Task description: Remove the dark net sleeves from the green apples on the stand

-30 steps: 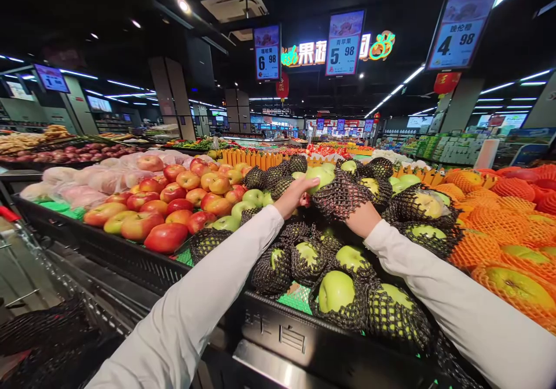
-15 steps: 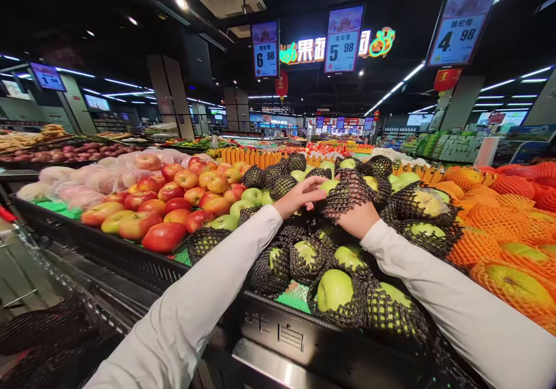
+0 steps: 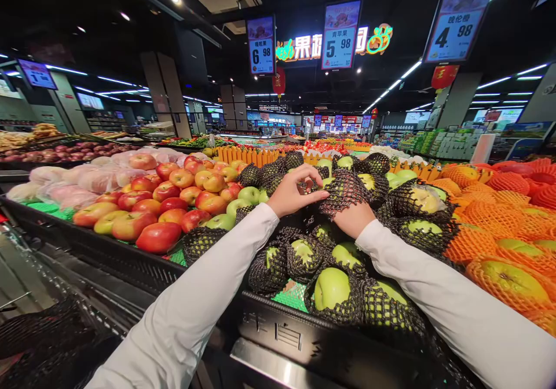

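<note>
A black foam net sleeve covers the fingers and much of the back of my right hand. At its left edge shows a green apple, which my right hand seems to grip; the fingers under the mesh are mostly hidden. My left hand hovers just left of the net, fingers curved and thumb apart from them. The thumb tip comes close to the net's edge; whether it touches, I cannot tell. Below both hands lie several green apples in black nets, one with its top bare.
Red-yellow apples are heaped on the left, beside bagged pale fruit. Oranges in orange nets lie on the right. The black display bin's front edge runs below my forearms. Price screens hang overhead.
My left hand has drawn its fingers up into a curve, and the thumb now points toward the net. The right hand stays in the net; the view has shifted slightly.
</note>
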A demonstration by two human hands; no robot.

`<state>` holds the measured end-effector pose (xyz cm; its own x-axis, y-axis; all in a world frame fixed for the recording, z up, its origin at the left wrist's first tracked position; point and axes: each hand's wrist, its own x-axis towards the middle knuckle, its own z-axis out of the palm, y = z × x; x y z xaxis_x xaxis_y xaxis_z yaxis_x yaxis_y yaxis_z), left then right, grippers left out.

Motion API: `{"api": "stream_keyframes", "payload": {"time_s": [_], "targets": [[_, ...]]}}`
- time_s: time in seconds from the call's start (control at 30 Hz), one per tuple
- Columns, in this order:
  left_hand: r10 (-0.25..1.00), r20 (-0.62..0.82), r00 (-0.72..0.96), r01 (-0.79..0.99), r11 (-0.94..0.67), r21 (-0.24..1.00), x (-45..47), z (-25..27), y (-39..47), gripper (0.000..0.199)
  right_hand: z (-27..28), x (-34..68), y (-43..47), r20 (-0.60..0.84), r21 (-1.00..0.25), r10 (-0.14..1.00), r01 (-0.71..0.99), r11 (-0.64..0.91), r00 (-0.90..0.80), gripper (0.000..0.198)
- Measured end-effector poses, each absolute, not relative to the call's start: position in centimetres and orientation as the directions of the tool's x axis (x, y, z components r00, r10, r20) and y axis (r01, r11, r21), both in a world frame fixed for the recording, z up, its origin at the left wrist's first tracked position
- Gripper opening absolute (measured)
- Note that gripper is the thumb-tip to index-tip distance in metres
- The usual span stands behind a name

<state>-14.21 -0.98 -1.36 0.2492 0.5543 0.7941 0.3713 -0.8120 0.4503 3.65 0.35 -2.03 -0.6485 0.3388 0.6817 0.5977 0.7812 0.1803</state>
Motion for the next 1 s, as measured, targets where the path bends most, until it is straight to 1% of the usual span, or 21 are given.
{"api": "stream_keyframes", "payload": {"time_s": [0.1,0.2,0.33,0.43,0.57,0.63,0.73,0.8,0.9,1.0], "targets": [[0.566,0.790,0.235,0.315,-0.813,0.489,-14.1,-1.2,-1.0,0.035,-2.1,3.8,0.5,0.660,0.163,0.337,0.565,0.809,-0.672,0.042],[0.571,0.802,0.173,0.221,-0.817,0.533,-14.0,-1.4,-0.4,0.036,-2.6,4.0,1.2,0.661,0.119,0.363,0.570,0.813,-0.657,0.042],[0.681,0.722,0.122,0.095,-0.732,0.674,-13.7,-1.7,0.2,0.040,-3.3,4.1,2.3,0.715,0.018,0.400,0.587,0.809,-0.573,0.040],[0.717,0.689,0.103,0.068,-0.697,0.714,-13.7,-1.6,-0.1,0.040,-3.5,4.1,2.8,0.741,-0.050,0.424,0.587,0.808,-0.521,0.036],[0.744,0.646,0.170,0.022,-0.658,0.753,-13.8,-1.2,-1.0,0.046,-3.6,4.1,2.8,0.741,0.000,0.378,0.562,0.827,-0.555,0.034],[0.755,0.617,0.220,0.061,-0.642,0.764,-13.8,-1.1,-1.3,0.049,-3.7,4.0,2.6,0.753,0.027,0.361,0.574,0.818,-0.551,0.031],[0.758,0.599,0.258,0.164,-0.645,0.746,-13.7,-1.1,-1.3,0.049,-4.0,3.8,2.6,0.751,0.057,0.354,0.589,0.806,-0.558,0.028],[0.752,0.612,0.243,0.182,-0.655,0.733,-13.7,-1.2,-1.2,0.046,-4.1,3.8,2.6,0.723,0.076,0.360,0.585,0.807,-0.590,0.028],[0.740,0.643,0.198,0.151,-0.671,0.726,-13.8,-1.4,-0.6,0.043,-4.0,3.8,2.6,0.668,0.081,0.383,0.575,0.814,-0.638,0.030],[0.739,0.660,0.133,0.121,-0.673,0.730,-14.1,-1.5,-0.1,0.041,-3.7,3.6,2.3,0.704,0.051,0.361,0.551,0.833,-0.612,0.032]]}}
